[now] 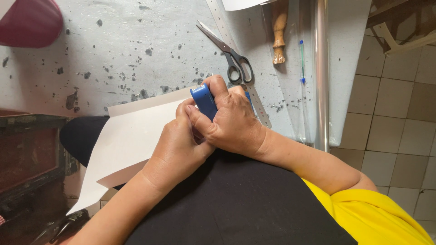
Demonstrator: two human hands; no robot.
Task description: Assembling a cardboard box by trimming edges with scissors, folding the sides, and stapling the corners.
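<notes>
Chipped grey tabletop (118, 50), a blue stapler (204, 100) gripped at its near edge.

The stapler is clasped by both hands, the right hand (234, 123) curled over it and the left hand (179, 147) closed against it, on white paper (131, 136) overhanging the table edge. Beyond the stapler, scissors (231, 56) are laid across a steel ruler (243, 72); left of it, bare tabletop is seen.

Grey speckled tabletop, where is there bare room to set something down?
The grey speckled tabletop is bare between the maroon rounded object at far left, the black-handled scissors and the white paper sheets. It is crowded on the right: scissors, metal ruler, wooden handle, clear pen, and both hands on the blue stapler.
</notes>
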